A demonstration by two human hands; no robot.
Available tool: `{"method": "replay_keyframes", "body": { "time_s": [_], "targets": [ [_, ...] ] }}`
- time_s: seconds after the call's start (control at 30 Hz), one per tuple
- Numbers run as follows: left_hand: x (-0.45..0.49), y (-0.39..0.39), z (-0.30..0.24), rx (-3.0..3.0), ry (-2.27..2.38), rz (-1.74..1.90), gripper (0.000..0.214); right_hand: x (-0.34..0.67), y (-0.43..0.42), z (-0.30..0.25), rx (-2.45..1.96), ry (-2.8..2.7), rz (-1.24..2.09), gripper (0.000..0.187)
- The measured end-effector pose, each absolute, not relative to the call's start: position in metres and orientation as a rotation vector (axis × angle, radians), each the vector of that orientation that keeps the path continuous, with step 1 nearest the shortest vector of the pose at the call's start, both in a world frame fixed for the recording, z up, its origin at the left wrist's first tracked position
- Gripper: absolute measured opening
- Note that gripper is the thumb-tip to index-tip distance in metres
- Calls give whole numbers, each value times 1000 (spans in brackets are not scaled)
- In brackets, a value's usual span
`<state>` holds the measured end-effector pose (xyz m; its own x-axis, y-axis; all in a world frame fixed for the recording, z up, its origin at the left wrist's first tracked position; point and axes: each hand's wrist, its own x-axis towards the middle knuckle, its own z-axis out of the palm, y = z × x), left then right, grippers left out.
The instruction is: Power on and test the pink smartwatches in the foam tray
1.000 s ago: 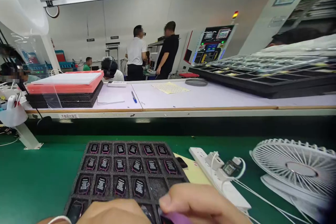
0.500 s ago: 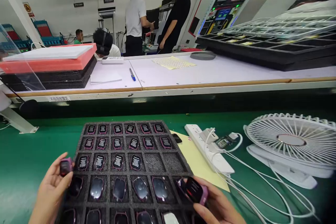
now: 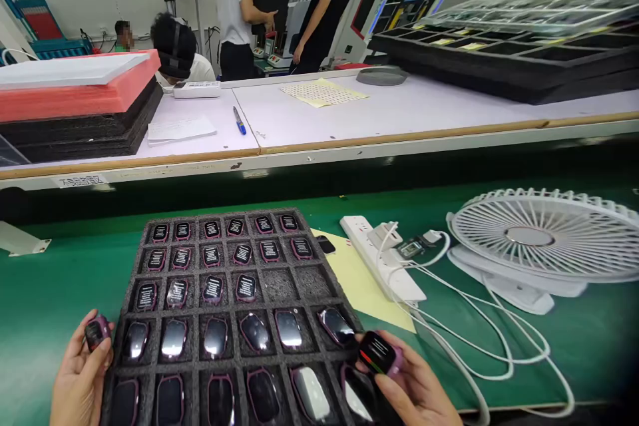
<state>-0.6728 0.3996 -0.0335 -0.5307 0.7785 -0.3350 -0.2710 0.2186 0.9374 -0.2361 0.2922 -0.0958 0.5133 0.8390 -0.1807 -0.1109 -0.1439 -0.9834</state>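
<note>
My left hand (image 3: 82,369) grips a purple smartwatch case (image 3: 97,333) with a dark screen, just left of the foam tray. In my right hand (image 3: 417,383), at the tray's lower right, is another purple smartwatch case (image 3: 378,351); its screen shows white text lines and a red-green streak. The dark grey foam tray (image 3: 194,351) lies between my hands. Its three far rows hold watch cases with lit text screens, such as this lit watch (image 3: 246,287); two pockets (image 3: 312,281) at the right of the third row hold nothing. Watches with dark screens (image 3: 215,336) fill the nearer rows.
Right of the tray are a yellow sheet (image 3: 349,276), a white power strip (image 3: 382,259), looping white cables and a white fan (image 3: 529,236). A raised shelf (image 3: 309,136) behind bears foam stacks, papers and a pen (image 3: 239,121). Several people are beyond it.
The view has tilted down and shifted, so more of the tray's near rows show. Both hands still hold their watches; the right-hand watch has turned, its screen facing me more.
</note>
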Motion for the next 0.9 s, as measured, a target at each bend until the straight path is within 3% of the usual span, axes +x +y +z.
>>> {"method": "replay_keyframes", "body": {
  "time_s": [0.23, 0.4, 0.67, 0.9],
  "targets": [
    [-661, 462, -18, 655, 1499, 1461, 86, -249, 364, -73, -1373, -821, 901, 56],
    [-629, 472, 28, 943, 1366, 1406, 77, -256, 385, -33, -1337, -1066, 897, 50],
    [-514, 459, 100, 1371, 716, 1323, 51, -328, 429, 91, -523, -835, 1401, 43],
    [-497, 468, 94, 1316, 654, 1331, 50, -341, 442, 96, -373, -925, 1647, 48]
  ]
}}
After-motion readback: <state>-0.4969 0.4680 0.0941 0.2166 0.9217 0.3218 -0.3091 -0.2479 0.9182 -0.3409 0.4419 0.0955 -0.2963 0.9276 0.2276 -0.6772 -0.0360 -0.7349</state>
